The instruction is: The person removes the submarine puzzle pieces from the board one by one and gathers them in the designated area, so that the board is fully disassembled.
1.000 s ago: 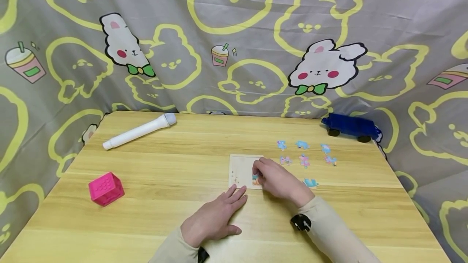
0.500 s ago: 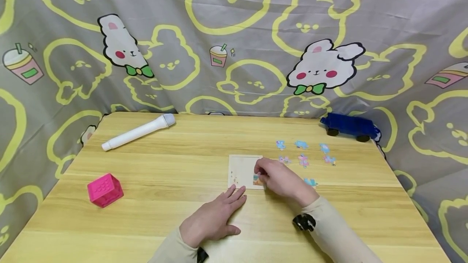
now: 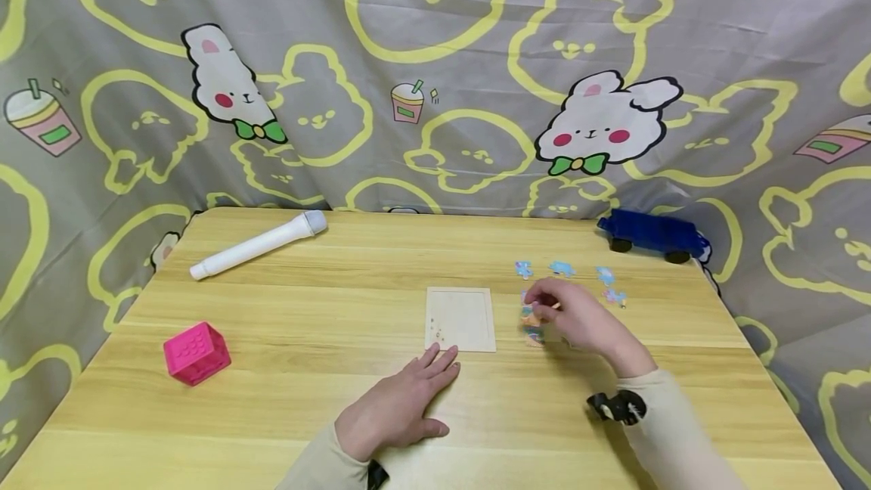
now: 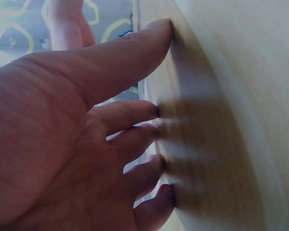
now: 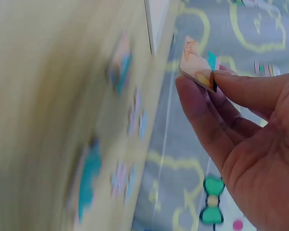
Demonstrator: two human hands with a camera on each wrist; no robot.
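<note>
My right hand (image 3: 578, 316) pinches an orange and teal puzzle piece (image 5: 198, 65) between thumb and fingers, held up off the table in the right wrist view. Another puzzle piece (image 3: 534, 337) lies on the table just below that hand. To the left, the pale puzzle tray (image 3: 459, 316) lies flat with no piece in it and small printed marks in its lower left. My left hand (image 3: 401, 403) rests on the table, fingers spread, with the fingertips right at the tray's near edge. In the left wrist view its fingertips (image 4: 151, 109) press on the wood.
Several blue and pink puzzle pieces (image 3: 562, 268) lie in rows behind and beside my right hand, some partly hidden by it. A blue toy car (image 3: 653, 234) stands at the back right, a white microphone (image 3: 258, 246) at the back left, and a pink block (image 3: 197, 354) at left.
My right hand has lifted the orange and teal puzzle piece out of the tray's lower right corner and carried it right, over the loose pieces. My left hand has stayed in place.
</note>
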